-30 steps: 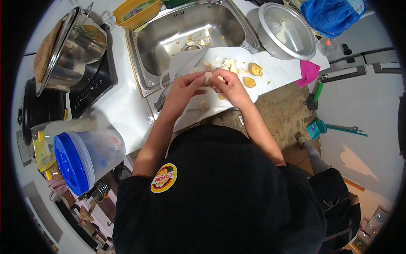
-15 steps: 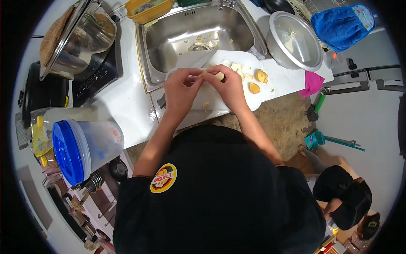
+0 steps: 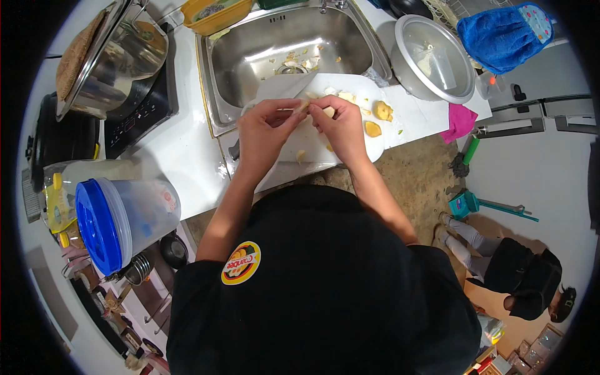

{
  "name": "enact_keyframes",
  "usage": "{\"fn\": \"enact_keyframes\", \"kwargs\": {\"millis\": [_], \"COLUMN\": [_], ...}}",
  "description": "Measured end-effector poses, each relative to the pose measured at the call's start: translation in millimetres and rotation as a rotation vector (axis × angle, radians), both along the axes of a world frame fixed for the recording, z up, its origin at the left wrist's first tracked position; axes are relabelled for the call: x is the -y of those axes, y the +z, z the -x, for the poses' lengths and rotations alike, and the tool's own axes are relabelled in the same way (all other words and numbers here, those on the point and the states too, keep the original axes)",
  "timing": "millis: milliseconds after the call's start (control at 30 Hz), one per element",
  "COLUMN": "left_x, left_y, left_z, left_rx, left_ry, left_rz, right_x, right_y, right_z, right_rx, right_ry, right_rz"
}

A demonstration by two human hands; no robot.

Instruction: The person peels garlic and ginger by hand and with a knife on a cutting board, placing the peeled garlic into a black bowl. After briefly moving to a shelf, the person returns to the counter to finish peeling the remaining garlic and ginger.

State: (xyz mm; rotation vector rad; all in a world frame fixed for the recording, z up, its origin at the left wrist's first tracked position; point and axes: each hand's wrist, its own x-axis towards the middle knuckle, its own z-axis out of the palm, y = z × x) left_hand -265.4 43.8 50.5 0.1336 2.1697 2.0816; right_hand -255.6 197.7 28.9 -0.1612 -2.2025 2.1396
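A pale piece (image 3: pixel 329 112) sits just above the middle of the frame, grasped by the fingers of the right hand (image 3: pixel 342 128). The left hand (image 3: pixel 265 131) pinches a small pale bit (image 3: pixel 304 106) between thumb and forefinger, its tips meeting the right hand's. Both hands have their backs turned up and fingers curled inward; the forearms slant up the frame and converge. Beneath them lies a white cutting board (image 3: pixel 315 147), a knife (image 3: pixel 305 82) slanting across its left part. More pale pieces (image 3: pixel 345 97) lie on the board just beyond the right hand, and two yellowish chunks (image 3: pixel 382 111) lie right of them. The board rests on the white worktop (image 3: pixel 194 169), overlapping the near edge of the steel sink (image 3: pixel 237 50) at upper centre.
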Motion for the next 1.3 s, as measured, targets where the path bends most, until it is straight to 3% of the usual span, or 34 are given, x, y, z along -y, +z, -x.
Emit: {"fn": "enact_keyframes", "kwargs": {"millis": [67,200,267,400,467,567,700,800,867,1000,1100,1200,1300], "left_x": [-2,0,3,9,7,7,17,26,27,17,5,-2,-1], "left_y": [4,-2,-11,-24,-22,-20,-15,-15,-13,-14,-17,-11,-3], "left_z": [-1,5,8,11,9,8,11,15,17,15,11,3,3], "left_rx": [-0.031,0.009,0.166,0.357,0.257,0.133,0.166,0.322,0.28,0.227,-0.029,-0.089,-0.076], "left_ry": [-0.027,-0.093,-0.083,-0.082,-0.034,-0.042,-0.128,-0.215,-0.255,-0.099,0.007,0.038,0.014], "left_rz": [0.058,-0.034,-0.229,-0.488,-0.351,-0.185,-0.093,-0.211,-0.233,-0.252,0.012,0.128,0.067], "right_x": [0,-3,-7,-4,0,-1,-8,-15,-18,-13,-5,-2,-2], "right_y": [-3,1,-2,-2,7,9,6,5,4,2,6,6,7], "right_z": [-1,-1,1,1,0,0,3,4,4,5,1,-3,-6], "right_rx": [-0.061,-0.008,0.048,0.071,0.1,0.009,0.008,0.031,0.045,0.004,-0.026,-0.059,-0.07], "right_ry": [-0.043,0.026,0.088,0.089,0.069,0.08,0.216,0.348,0.413,0.263,0.151,0.116,0.08], "right_rz": [-0.099,0.06,0.253,0.301,0.261,-0.084,-0.042,0.07,0.103,0.055,-0.083,-0.235,-0.216]}}
